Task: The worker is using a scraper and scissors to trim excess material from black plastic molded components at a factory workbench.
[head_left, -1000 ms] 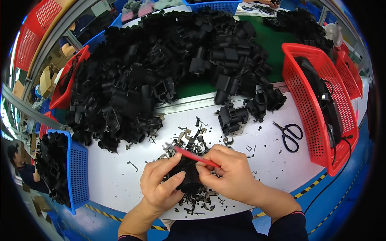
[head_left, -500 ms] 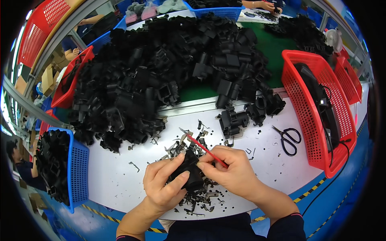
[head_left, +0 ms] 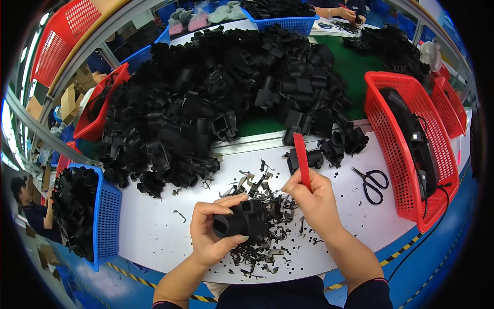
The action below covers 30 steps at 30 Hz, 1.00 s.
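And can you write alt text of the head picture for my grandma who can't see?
A person's left hand holds a black part and the right hand a red tool, above small scraps on a white table. Beyond is a heap of black parts, with a blue basket left, scissors and a red basket right.

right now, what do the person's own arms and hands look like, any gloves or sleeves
The bare left hand and bare right hand wear no gloves, and no watch shows. Dark navy fabric sleeves end partway along the uncovered forearms; the right one has a thin pinkish-red edging. No cables or markings show on either arm.
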Each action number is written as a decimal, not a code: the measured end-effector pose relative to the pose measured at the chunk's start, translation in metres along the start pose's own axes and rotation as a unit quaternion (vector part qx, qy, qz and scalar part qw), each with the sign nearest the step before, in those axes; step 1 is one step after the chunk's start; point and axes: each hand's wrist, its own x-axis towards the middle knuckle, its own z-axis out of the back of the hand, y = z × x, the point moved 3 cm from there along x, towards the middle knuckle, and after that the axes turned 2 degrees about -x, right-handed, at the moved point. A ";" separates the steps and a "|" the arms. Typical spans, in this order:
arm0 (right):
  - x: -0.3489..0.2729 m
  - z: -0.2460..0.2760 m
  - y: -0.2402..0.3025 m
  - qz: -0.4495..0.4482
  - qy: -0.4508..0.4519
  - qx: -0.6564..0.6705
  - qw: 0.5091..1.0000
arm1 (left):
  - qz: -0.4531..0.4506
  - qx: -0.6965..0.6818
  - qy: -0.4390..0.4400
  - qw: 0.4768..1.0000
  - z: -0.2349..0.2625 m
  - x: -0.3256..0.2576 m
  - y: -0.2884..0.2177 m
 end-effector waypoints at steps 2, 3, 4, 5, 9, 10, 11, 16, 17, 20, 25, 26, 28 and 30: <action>0.004 0.000 -0.006 -0.008 0.018 0.005 1.000 | 0.010 -0.084 -0.008 0.996 0.002 0.001 0.002; 0.003 -0.005 -0.011 0.001 0.025 -0.005 1.000 | 0.016 -0.128 -0.012 0.992 0.002 0.001 0.003; 0.003 -0.009 -0.012 0.010 0.033 -0.015 0.999 | 0.021 -0.098 0.003 0.995 0.005 0.002 0.002; 0.000 -0.013 -0.005 0.011 0.063 -0.002 0.998 | 0.043 -0.132 0.000 0.990 0.004 0.003 0.000; -0.015 -0.026 0.001 0.035 0.232 0.054 0.971 | 0.110 -0.226 0.019 0.968 0.003 0.002 0.001; -0.018 -0.032 0.000 0.020 0.225 0.095 0.970 | 0.107 -0.225 0.020 0.968 0.002 0.002 0.004; -0.019 -0.036 0.000 0.006 0.216 0.136 0.967 | 0.103 -0.223 0.020 0.969 0.002 0.002 0.006; -0.020 -0.028 0.006 0.013 0.194 0.054 0.979 | 0.033 -0.031 0.002 0.999 0.006 0.001 0.009; -0.020 -0.027 0.007 0.023 0.189 0.035 0.981 | 0.039 -0.039 0.023 0.998 0.006 0.002 0.008; -0.023 -0.029 0.012 0.009 0.192 -0.061 0.979 | 0.080 -0.041 0.079 0.993 0.005 0.005 0.006; -0.022 -0.030 0.012 0.100 0.142 -0.138 0.975 | 0.186 -0.176 0.077 0.964 0.004 0.003 0.012; -0.022 -0.030 0.014 0.102 0.139 -0.153 0.973 | 0.180 -0.140 0.082 0.970 0.001 0.003 0.011; -0.022 -0.030 0.014 0.111 0.134 -0.187 0.967 | 0.216 -0.106 0.064 0.968 -0.001 0.003 0.013; -0.021 -0.030 0.014 0.128 0.133 -0.223 0.957 | 0.196 -0.081 0.060 0.975 -0.001 0.004 0.014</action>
